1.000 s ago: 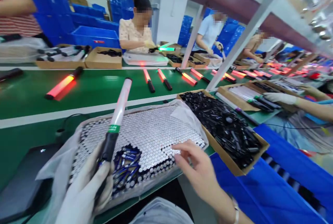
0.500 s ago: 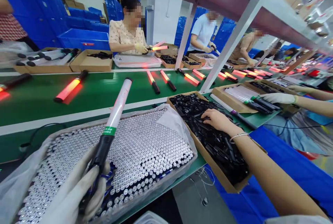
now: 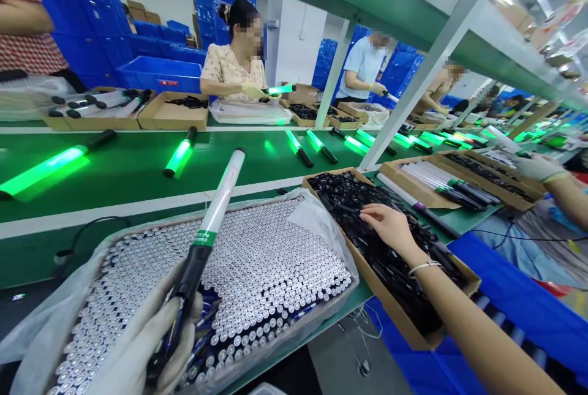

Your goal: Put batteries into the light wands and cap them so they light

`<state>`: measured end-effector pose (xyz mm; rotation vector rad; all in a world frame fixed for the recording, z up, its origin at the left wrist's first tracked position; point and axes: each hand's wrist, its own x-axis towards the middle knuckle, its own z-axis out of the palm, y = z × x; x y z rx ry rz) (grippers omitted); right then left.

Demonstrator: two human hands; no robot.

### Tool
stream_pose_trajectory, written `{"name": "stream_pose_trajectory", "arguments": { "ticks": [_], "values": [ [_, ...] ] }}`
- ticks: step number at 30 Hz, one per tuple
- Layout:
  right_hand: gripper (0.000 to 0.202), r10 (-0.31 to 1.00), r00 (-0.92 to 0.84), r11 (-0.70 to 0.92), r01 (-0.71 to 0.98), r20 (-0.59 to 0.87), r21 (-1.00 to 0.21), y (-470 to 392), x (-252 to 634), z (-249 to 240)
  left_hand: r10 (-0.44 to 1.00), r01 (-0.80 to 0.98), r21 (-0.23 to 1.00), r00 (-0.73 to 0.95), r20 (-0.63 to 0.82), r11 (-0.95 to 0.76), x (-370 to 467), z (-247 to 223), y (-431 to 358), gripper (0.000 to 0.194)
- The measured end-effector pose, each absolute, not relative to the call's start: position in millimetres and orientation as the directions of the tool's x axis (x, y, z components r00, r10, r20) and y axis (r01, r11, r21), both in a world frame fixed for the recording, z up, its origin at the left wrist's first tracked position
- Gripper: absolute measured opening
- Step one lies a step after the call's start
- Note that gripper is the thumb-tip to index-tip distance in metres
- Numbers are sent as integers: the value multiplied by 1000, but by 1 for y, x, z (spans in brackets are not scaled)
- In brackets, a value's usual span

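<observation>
My left hand (image 3: 156,327), in a pale glove, grips the black handle of a light stick (image 3: 215,217) with a clear tube and a green band. The stick slants upward over a tray of batteries (image 3: 280,260) lined with clear plastic. An open compartment with batteries inside shows in the handle. Bare, with a bracelet at the wrist, my right hand (image 3: 388,226) is over a cardboard box (image 3: 381,288) full of black plastic parts. Its fingers are drawn together at the tips among the parts; whether they hold one is too small to tell.
Green-lit sticks (image 3: 181,151) lie on the green conveyor belt (image 3: 133,177). A white post (image 3: 413,82) rises beyond the parts box. At right, a box of clear sticks (image 3: 413,185) stands near a co-worker's gloved hand (image 3: 537,167). Several people work across the belt.
The glowing sticks have turned from red to green, and those on the belt have shifted right. My right fingers have drawn together more. The co-worker's gloved hand at right has lifted from the box of sticks.
</observation>
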<state>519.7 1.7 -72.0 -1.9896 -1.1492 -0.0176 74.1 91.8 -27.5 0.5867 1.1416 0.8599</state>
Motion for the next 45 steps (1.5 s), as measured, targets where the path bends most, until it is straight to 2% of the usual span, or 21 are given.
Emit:
{"name": "stream_pose_trajectory", "arguments": {
  "ticks": [3,7,10,14,16,18,19,21,22,23,26,30,34,39,43,45],
  "values": [
    [46,645,655,-208,647,394,-734,-3,514,-70,884,-145,874,140,-447,464,70,-30,92,61],
    [64,641,673,-115,560,370,-820,-8,494,-57,887,-136,882,174,-427,451,69,-31,94,61],
    [63,657,690,-58,447,303,-893,-9,478,-48,872,-119,870,178,-456,479,69,-33,95,60],
    [58,646,744,14,209,168,-978,-11,449,-42,865,-158,853,164,-474,497,69,-34,95,68],
    [59,697,715,42,39,57,-998,-14,431,-39,875,-200,853,161,-456,481,70,-33,93,73],
    [61,773,635,34,-52,-7,-998,-18,420,-37,872,-221,845,183,-454,487,70,-31,91,75],
    [61,785,619,27,-26,6,-999,-20,420,-37,864,-222,837,195,-464,499,70,-30,89,74],
    [59,736,666,-56,235,119,-970,-21,436,-38,851,-218,826,213,-480,520,69,-26,88,75],
    [57,689,695,-135,403,207,-905,-20,450,-39,850,-223,824,225,-477,521,68,-24,87,76],
    [53,659,697,-275,574,284,-771,-18,466,-41,854,-234,825,232,-466,514,67,-22,87,77],
    [31,686,663,-428,701,300,-571,-2,508,-48,861,-260,826,251,-442,499,66,-20,89,76],
    [17,797,536,-398,813,279,-424,35,525,-62,862,-255,827,228,-452,501,71,-23,92,74],
    [11,870,460,-380,854,175,-357,63,530,-70,868,-249,834,209,-450,492,75,-25,93,72],
    [19,905,424,-380,841,34,-386,66,544,-67,869,-247,834,196,-455,493,76,-26,94,71],
    [38,891,451,-386,817,57,-428,63,543,-69,858,-207,833,161,-489,513,75,-28,94,74],
    [38,885,459,-381,811,80,-443,61,541,-70,857,-196,834,149,-494,515,74,-29,94,75]
  ]
}}
